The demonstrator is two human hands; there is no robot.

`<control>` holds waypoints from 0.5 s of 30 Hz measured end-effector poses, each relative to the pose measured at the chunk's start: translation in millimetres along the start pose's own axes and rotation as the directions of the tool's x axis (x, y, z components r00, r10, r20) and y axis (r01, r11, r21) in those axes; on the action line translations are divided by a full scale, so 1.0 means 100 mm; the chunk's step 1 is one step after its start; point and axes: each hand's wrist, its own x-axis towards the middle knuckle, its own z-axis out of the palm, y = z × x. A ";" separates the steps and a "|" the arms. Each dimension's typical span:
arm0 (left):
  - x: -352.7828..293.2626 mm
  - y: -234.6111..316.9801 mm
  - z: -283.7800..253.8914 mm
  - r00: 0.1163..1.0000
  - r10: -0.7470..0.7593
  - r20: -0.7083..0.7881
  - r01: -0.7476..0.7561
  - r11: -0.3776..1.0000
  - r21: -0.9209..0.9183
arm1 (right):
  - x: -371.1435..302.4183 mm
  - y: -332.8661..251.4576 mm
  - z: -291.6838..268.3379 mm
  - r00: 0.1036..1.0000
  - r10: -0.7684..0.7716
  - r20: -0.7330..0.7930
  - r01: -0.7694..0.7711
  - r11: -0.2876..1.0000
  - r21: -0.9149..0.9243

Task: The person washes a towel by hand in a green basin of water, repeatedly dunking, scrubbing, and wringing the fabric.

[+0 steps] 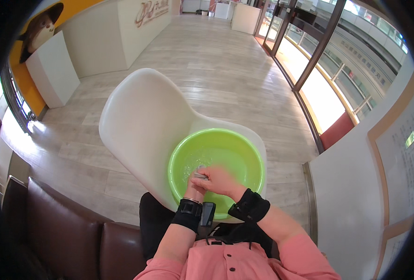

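A bright green plastic basin (257,161) with water in it rests on the seat of a white moulded chair (139,107) in front of me. Over the basin's near left part, my left hand (196,189) and my right hand (220,180) are closed together. Between their fingers shows a small greyish-white bit of something, too small to name. Ripples and splashes mark the water just beyond the fingers. The right hand is partly smeared by motion, and it covers much of the left. Black straps circle both wrists, with a small dark box at the left one.
At the lower left stands a brown leather sofa (69,224). A white counter (99,39) and a white pedestal (53,70) are at the far left. Glass doors (305,51) line the right, and a white board (347,200) with a wooden-framed panel stands close on my right.
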 end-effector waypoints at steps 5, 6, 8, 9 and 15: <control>0.13 -0.06 -0.12 0.986 0.084 -0.144 -0.081 0.996 0.031 | 0.01 -0.10 0.07 0.997 0.043 -0.057 -0.046 0.997 -0.056; 0.11 -0.08 -0.06 0.982 0.089 -0.167 -0.076 0.994 0.083 | 0.01 -0.02 0.10 0.995 0.068 -0.079 -0.072 0.997 -0.041; -0.01 -0.05 0.21 0.969 0.118 -0.216 -0.078 0.980 0.186 | 0.01 0.07 0.15 0.985 0.083 -0.154 -0.094 0.993 -0.066; -0.03 -0.02 0.27 0.960 0.125 -0.250 -0.082 0.981 0.174 | 0.01 0.09 0.18 0.976 0.070 -0.204 -0.093 0.990 -0.106; -0.08 0.03 0.68 0.827 0.274 -0.492 -0.044 0.903 0.428 | 0.12 0.35 0.11 0.933 0.203 -0.298 -0.253 0.957 -0.139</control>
